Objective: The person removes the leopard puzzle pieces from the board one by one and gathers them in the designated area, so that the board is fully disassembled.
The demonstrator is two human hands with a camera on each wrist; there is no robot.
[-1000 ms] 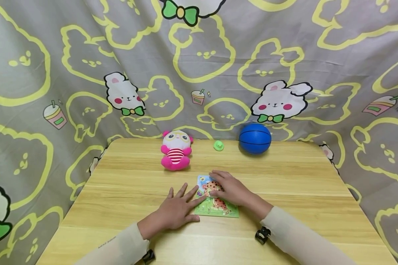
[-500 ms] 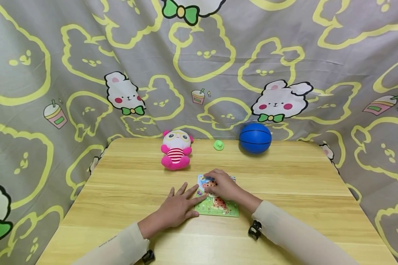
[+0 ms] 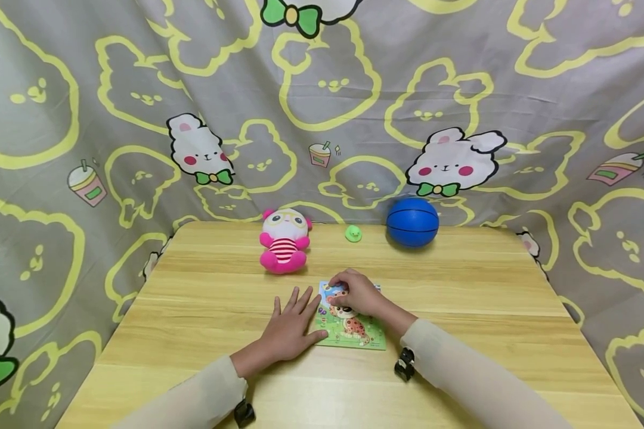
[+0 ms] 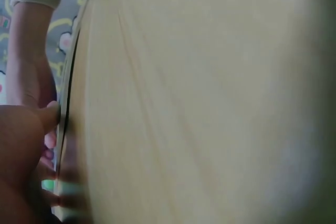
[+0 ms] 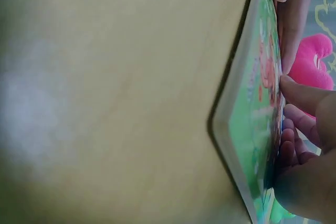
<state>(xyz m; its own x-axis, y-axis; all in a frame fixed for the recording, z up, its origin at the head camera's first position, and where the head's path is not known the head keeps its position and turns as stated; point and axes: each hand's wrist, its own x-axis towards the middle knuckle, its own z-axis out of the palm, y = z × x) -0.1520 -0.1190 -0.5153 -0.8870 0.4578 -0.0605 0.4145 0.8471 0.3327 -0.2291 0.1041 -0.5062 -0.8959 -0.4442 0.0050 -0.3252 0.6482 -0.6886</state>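
Note:
A small jigsaw puzzle (image 3: 333, 335) with a spotted cub on green grass lies flat on the wooden table (image 3: 193, 333). My left hand (image 3: 291, 329) rests spread at its left side, the thumb over its lower-left edge. My right hand (image 3: 358, 293) reaches over the upper part, thumb and index finger curled in a pinch at a puzzle piece by the cub's head. In the right wrist view the right thumb and fingers (image 5: 302, 95) bend down to the picture surface. The hand hides most of the piece and the top right of the picture.
Along the back of the table sit a pink-and-white plush panda (image 3: 284, 241), a small green rubber duck (image 3: 353, 233) and a blue ball (image 3: 412, 222). A grey patterned curtain (image 3: 343, 71) hangs behind and at both sides.
My right hand has moved left over the puzzle, its fingers going from nearly flat to curled in a pinch. The left hand has shifted slightly, its index finger drawing back off the picture.

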